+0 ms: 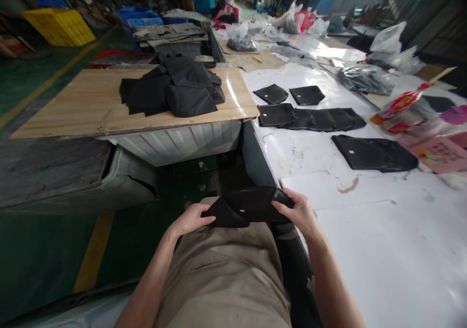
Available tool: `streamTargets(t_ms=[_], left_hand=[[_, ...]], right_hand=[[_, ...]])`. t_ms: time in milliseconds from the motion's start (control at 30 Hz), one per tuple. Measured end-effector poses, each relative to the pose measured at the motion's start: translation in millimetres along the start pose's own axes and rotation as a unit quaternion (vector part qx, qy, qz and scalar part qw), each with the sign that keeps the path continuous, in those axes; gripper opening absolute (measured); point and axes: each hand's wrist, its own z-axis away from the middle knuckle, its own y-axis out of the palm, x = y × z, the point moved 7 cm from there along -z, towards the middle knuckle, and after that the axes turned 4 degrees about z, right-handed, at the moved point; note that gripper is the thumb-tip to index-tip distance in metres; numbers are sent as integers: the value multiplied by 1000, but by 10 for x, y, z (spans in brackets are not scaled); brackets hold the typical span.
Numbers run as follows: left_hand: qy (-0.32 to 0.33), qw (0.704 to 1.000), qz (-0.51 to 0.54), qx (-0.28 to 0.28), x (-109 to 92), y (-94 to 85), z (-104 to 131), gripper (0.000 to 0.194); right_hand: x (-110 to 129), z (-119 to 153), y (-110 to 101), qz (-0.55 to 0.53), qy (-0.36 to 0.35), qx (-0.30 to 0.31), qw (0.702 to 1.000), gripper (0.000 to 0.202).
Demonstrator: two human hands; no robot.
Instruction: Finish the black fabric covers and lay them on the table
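Observation:
A black fabric piece [251, 204] with a small white tag is stretched between my hands, above my lap. My left hand [193, 218] pinches its left end, where a corner is folded over. At the right end, my right hand [295, 209] grips the edge between thumb and fingers, beside the white table's edge. Similar flat black pieces lie on the white table [365, 240]: a single one [375, 153] at the right, an overlapping row [314, 118], and two small ones farther back, including one [307, 95]. A heap of black fabric [175, 87] rests on a wooden board to the left.
The wooden board [54, 109] lies across a grey-white bin [178, 140]. At the right stand a pink box [443, 153] and a red bottle [401, 101]. Plastic bags [390, 45] fill the back of the table. A yellow crate [60, 26] is on the floor.

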Motion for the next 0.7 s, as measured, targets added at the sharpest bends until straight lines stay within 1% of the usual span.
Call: streamTargets(t_ms=[100, 167, 200, 233, 300, 333, 367, 400, 433, 467, 500, 533, 567, 600, 633, 667, 700], left_hand=[[13, 998, 64, 13, -138, 81, 8, 27], [25, 988, 151, 3, -268, 184, -6, 29], [29, 979, 204, -5, -329, 248, -14, 31], [37, 965, 259, -5, -395, 324, -20, 36], [77, 934, 348, 11, -546, 468, -18, 51], [105, 921, 375, 9, -613, 500, -9, 56], [131, 914, 384, -11, -655, 487, 4, 56], [153, 913, 374, -55, -666, 428, 22, 51], [171, 914, 346, -125, -648, 320, 51, 43], [185, 911, 300, -215, -609, 177, 100, 34], [195, 899, 242, -310, -565, 25, 171, 27], [200, 878, 179, -396, -521, -112, 253, 25], [201, 853, 125, -465, -478, -221, 326, 27], [194, 835, 89, -507, -426, -299, 371, 33], [178, 834, 76, -516, -363, -344, 367, 38], [153, 853, 86, -491, -289, -353, 314, 41], [121, 881, 112, -443, -211, -326, 238, 42]], right_hand=[[-133, 18, 81, -26, 4, -42, 999, 19], [-242, 36, 208, -83, 21, -54, 995, 20], [-306, 47, 293, -128, 37, -54, 990, 21], [-373, 59, 387, -179, 58, -53, 981, 21], [-499, 84, 578, -276, 100, -55, 954, 22], [-551, 94, 669, -316, 118, -57, 940, 22], [-596, 101, 753, -350, 133, -56, 926, 24], [-634, 105, 828, -378, 145, -55, 913, 25], [-665, 105, 891, -403, 155, -53, 900, 26], [-690, 104, 942, -424, 163, -51, 889, 27], [-712, 101, 979, -442, 169, -50, 880, 27], [-729, 96, 1006, -453, 173, -49, 873, 28], [-742, 91, 1025, -459, 175, -48, 870, 28], [-752, 85, 1037, -460, 177, -47, 869, 29], [-760, 80, 1046, -455, 178, -44, 871, 30], [-767, 76, 1054, -446, 180, -40, 876, 31], [-772, 73, 1061, -434, 182, -35, 882, 32]])
